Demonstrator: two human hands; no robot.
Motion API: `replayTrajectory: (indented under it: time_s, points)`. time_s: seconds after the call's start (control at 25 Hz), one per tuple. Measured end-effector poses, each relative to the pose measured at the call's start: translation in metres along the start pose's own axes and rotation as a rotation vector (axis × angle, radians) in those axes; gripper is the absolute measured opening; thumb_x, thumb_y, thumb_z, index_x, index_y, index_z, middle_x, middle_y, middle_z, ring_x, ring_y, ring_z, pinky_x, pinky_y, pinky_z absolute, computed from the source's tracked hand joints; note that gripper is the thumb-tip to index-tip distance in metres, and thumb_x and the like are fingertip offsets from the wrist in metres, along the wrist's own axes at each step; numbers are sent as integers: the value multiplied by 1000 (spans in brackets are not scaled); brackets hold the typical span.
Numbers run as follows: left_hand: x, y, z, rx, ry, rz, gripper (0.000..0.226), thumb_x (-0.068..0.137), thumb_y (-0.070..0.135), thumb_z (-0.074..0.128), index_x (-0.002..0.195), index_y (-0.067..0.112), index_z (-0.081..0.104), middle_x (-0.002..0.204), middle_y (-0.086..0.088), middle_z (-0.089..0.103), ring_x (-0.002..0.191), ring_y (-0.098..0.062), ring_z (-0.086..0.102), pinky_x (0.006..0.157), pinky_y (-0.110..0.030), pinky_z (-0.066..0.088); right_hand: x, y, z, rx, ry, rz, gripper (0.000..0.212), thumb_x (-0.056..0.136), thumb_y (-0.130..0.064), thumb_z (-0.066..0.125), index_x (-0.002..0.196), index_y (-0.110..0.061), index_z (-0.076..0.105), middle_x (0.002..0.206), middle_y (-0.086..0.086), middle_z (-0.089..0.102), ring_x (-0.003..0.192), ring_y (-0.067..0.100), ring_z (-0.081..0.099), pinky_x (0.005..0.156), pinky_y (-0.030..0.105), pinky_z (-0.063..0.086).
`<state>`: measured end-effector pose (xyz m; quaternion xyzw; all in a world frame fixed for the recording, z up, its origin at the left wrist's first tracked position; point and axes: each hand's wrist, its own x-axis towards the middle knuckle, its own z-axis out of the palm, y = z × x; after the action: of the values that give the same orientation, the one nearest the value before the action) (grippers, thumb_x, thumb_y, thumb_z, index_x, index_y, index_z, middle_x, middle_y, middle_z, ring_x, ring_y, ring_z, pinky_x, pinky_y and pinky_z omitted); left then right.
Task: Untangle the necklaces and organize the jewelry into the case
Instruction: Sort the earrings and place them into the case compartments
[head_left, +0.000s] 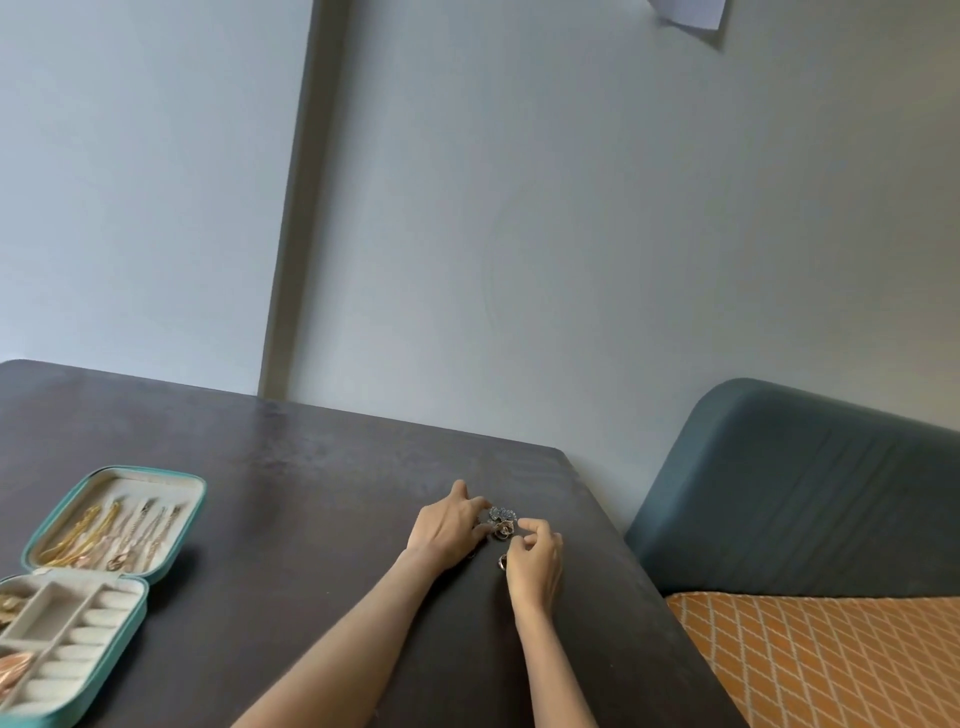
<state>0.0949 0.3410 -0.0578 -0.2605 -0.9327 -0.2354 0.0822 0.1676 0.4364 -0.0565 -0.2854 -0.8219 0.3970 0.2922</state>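
Your gold chain necklaces (111, 535) already hang sorted in the open teal zip jewelry case (176, 525) at the dark table's (311, 493) left, while your curled left hand (447, 530) and pinching right hand (535, 558) work small metallic flower-shaped pieces (503, 522) well apart from it, apparently the last stragglers.

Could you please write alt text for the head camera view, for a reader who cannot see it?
A person's left hand and right hand work at a small cluster of rings on a dark table. An open teal jewelry case lies far left, necklaces hanging in its lid. A blue chair stands right.
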Motion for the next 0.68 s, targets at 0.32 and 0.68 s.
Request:
replayTrajectory:
  time_s: [0.32, 0.68]
  points:
    - [3, -9, -5, -411, 75, -103, 6, 80, 33, 69, 78, 28, 66, 90, 8, 45, 78, -8, 55, 65, -23, 37, 15, 14, 5, 115, 32, 46, 28, 82, -3, 45, 90, -26, 59, 91, 0, 53, 81, 35, 63, 76, 40, 50]
    - [-3, -22, -16, -1290, 209, -201, 12, 88, 6, 63, 80, 11, 56, 73, -3, 72, 56, -2, 59, 52, -14, 44, 39, 1, 6, -6, -68, 27, 27, 87, -8, 47, 103, -14, 68, 111, 12, 51, 97, 32, 57, 74, 29, 39]
